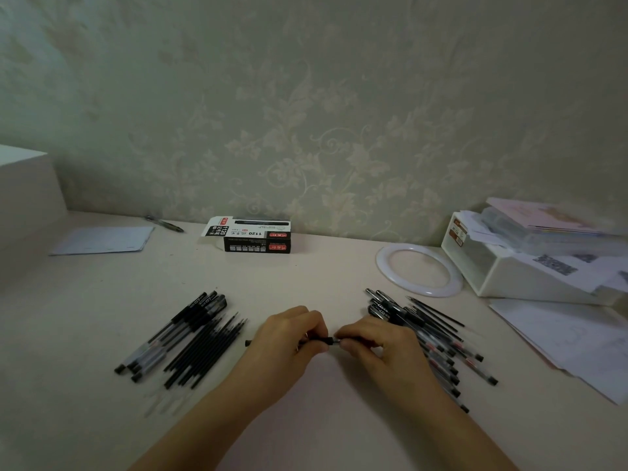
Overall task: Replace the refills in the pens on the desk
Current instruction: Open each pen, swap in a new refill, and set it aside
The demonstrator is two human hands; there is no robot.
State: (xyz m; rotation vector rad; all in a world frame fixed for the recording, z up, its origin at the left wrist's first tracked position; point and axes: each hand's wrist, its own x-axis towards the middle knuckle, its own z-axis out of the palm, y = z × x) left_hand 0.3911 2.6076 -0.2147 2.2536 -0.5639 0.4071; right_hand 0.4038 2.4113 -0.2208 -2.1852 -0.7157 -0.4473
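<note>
Hands meet at the near centre of the desk (pixel 323 273): the left hand (pixel 289 338) and right hand (pixel 370 341) each pinch one end of a single pen (pixel 329 340) held level, just above the surface. Risk: twisting at an angle could jam the joint (or let a small part roll off). Loose refills (pixel 204 351) lie left, more pens (pixel 438 338) right, a refill box (pixel 255 237) beyond.

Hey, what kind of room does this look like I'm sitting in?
Probably a home desk or study corner: floral wallpaper behind a white desk, loose papers and a storage box alongside.
</note>
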